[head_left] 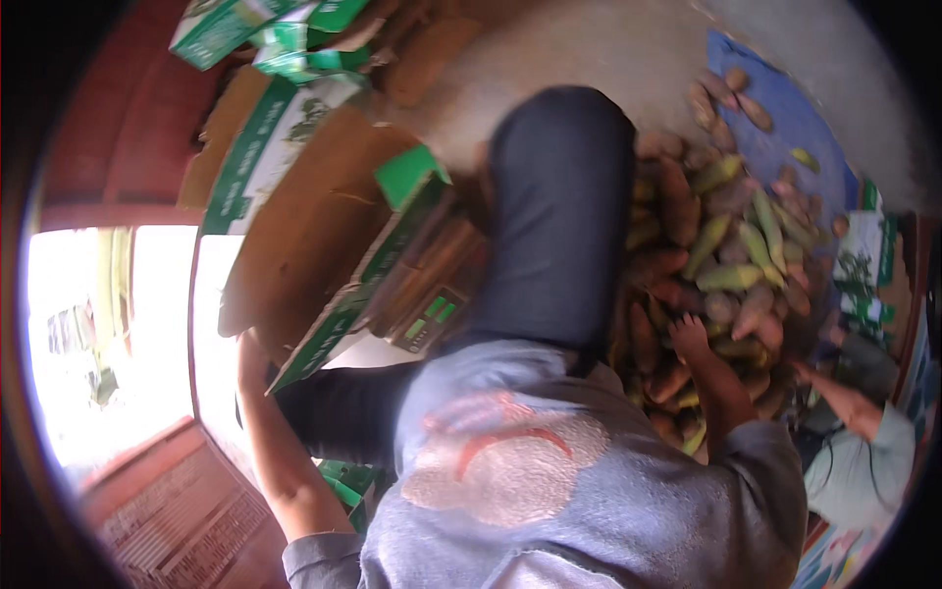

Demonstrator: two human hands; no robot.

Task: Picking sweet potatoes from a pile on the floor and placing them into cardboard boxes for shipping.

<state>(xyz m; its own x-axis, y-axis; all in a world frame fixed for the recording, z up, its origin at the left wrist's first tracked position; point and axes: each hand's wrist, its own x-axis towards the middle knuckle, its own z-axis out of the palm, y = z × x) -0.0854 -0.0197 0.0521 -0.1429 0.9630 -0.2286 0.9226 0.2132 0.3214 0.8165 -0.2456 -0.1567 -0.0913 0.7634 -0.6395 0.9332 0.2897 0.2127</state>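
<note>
My left hand [252,355] grips the near left edge of an open cardboard box [312,211], brown inside with green and white printed outer sides; its fingertips are partly hidden by the box. No goods show in the part of the box I can see. On the other side of my leg, my right hand [690,339] rests with fingers apart on a heap of sweet potatoes [679,201] and corn ears [708,245] in green husks. It touches the produce but lifts none of it.
A scale [432,319] with a green lit display stands beside the box. Blue sheeting [785,113] lies under the heap's far end. More green and white cartons [294,49] lie at the far left, another carton [863,255] at right. Another person [868,456] reaches toward the heap from the right.
</note>
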